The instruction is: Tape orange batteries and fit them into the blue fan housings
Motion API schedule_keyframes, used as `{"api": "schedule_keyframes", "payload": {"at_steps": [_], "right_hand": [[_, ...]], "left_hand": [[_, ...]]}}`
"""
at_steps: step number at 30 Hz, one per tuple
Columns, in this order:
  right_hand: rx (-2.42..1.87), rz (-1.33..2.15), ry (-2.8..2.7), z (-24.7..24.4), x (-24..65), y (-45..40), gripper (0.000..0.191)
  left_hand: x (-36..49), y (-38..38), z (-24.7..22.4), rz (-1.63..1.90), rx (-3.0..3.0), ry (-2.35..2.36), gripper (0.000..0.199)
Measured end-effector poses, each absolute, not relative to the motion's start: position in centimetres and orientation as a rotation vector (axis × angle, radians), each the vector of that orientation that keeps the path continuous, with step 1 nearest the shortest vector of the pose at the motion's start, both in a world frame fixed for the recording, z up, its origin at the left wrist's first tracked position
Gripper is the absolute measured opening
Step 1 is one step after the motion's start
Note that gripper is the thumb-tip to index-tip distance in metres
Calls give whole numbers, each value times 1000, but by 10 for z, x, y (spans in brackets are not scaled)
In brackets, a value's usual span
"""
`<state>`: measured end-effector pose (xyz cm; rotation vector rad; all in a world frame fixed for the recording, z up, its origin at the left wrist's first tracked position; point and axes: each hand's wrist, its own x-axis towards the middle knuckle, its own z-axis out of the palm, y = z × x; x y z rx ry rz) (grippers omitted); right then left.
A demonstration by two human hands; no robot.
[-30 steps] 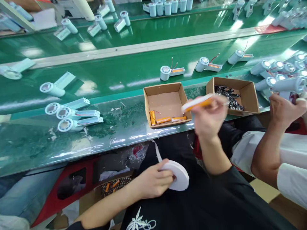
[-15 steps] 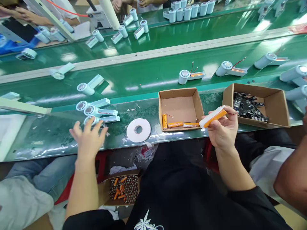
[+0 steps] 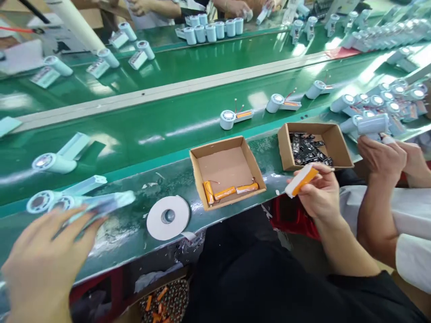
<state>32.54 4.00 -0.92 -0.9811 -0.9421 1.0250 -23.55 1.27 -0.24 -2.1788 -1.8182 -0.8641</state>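
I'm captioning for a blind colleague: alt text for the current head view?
The right hand holds an orange battery with a white strip at a green workbench; the blurred left hand is at pale blue housings. Between them lie a roll of white tape and a cardboard box with three orange batteries; a second box holds black parts.

A second ago the left hand (image 3: 50, 255) had the tape roll (image 3: 155, 223); now the roll lies flat on the counter (image 3: 129, 235), and that hand has gone over to the nearest pale-blue housing (image 3: 117, 201), now blurred. The right hand (image 3: 321, 195) has steadied from its blur, its orange-and-white battery pack (image 3: 302, 180) tilting more steeply.
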Motion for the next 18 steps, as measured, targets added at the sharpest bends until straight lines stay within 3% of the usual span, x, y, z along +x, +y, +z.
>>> {"api": "schedule_keyframes", "payload": {"at_steps": [1, 4, 5, 10, 14, 18], "right_hand": [[-948, 988, -983, -4, 323, 51, 55], [-810, 911, -1121, 14, 292, 104, 58], [-774, 907, -1167, 22, 276, 124, 58], [-709, 1011, -1357, 44, 215, 197, 63], [-774, 1096, -1468, 39, 199, 231, 65], [-875, 1109, -1627, 20, 179, 267, 59]], "left_hand": [[-221, 35, 4, -765, -2188, -1764, 67], [-173, 134, 10, -581, -2306, -1586, 28], [-158, 170, 9, -515, -2345, -1555, 25], [-110, 285, -9, -206, -2623, -1455, 30], [-90, 301, -30, 2, -2794, -1455, 34], [-76, 313, -32, 105, -2819, -1661, 25]]}}
